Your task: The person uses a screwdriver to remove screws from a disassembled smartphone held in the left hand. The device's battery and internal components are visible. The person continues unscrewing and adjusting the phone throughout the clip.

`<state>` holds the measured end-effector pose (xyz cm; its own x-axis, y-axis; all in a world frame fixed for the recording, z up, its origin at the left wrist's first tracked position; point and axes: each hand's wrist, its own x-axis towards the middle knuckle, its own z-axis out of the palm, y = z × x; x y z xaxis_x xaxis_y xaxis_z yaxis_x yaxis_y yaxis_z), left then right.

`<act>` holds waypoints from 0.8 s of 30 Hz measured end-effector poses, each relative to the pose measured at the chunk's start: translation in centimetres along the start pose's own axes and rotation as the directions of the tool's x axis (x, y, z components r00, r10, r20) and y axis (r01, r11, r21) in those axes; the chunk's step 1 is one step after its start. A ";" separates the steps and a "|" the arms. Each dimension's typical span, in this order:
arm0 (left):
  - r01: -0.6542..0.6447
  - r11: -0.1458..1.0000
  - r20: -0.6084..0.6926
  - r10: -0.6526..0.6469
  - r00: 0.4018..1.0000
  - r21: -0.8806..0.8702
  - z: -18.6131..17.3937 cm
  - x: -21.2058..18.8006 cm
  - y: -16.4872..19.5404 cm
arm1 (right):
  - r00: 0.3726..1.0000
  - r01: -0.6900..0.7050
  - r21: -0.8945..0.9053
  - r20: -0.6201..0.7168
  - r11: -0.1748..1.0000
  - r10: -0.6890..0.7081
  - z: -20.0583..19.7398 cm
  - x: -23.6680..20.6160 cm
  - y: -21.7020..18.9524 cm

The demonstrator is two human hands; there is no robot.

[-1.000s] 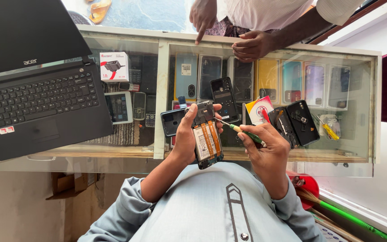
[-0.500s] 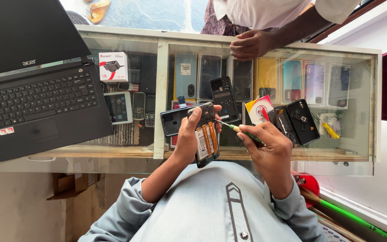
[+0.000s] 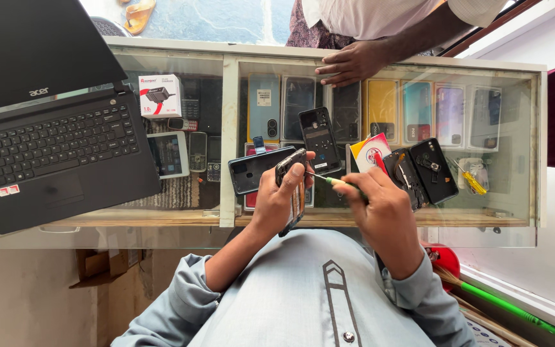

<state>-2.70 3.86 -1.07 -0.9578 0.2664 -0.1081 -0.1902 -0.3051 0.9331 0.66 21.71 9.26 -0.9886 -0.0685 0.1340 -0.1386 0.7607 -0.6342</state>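
Note:
My left hand [image 3: 276, 198] grips an opened phone [image 3: 292, 193], now turned nearly edge-on above the glass counter [image 3: 232, 128]. My right hand [image 3: 380, 205] holds a small screwdriver [image 3: 329, 180] with a pale green handle, its tip touching the phone's upper edge. A black back cover [image 3: 255, 168] lies on the glass just left of the phone. Another black phone cover [image 3: 318, 138] lies just beyond my hands.
An open black laptop [image 3: 52, 141] sits on the counter's left. A white and red box [image 3: 160, 95] stands beside it. Opened phones [image 3: 422, 170] lie at the right, with a yellow screwdriver [image 3: 469, 178]. Another person's hand [image 3: 351, 63] rests on the far edge.
I have rotated the phone so its open back faces away and only its edge shows. The screwdriver tip moved in to the phone. The other person's hand stays on the counter.

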 end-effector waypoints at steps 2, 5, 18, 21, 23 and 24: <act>0.014 0.998 -0.016 -0.013 1.000 0.055 0.0 -0.1 0.2 | 1.000 0.013 0.000 -0.022 1.000 -0.013 0.4 0.1 0.2; 0.006 0.993 -0.028 -0.002 1.000 0.121 0.0 0.0 0.3 | 0.996 0.031 -0.037 -0.077 0.999 -0.034 1.4 0.4 1.0; 0.270 0.957 -0.076 -0.279 0.957 -0.110 -2.2 1.2 -5.6 | 0.998 -0.057 0.132 -0.009 0.990 0.058 5.3 0.5 4.7; 0.331 0.928 -0.081 -0.348 0.934 -0.169 -2.7 1.6 -7.6 | 0.992 -0.117 0.055 0.052 0.992 0.114 6.3 0.1 6.0; 0.348 0.916 -0.098 -0.372 0.923 -0.199 -3.0 2.1 -8.5 | 0.994 -0.099 0.076 0.062 0.992 0.094 7.2 0.3 6.9; 0.361 0.908 -0.109 -0.390 0.915 -0.213 -3.2 2.0 -8.7 | 0.998 -0.064 0.125 0.034 0.990 0.060 7.7 0.2 7.1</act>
<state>-3.69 4.12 -10.54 -0.8254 0.2628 -0.4998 -0.5646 -0.3759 0.7348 -0.93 22.14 -1.12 -0.9966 -0.0445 0.0700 -0.0816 0.6765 -0.7319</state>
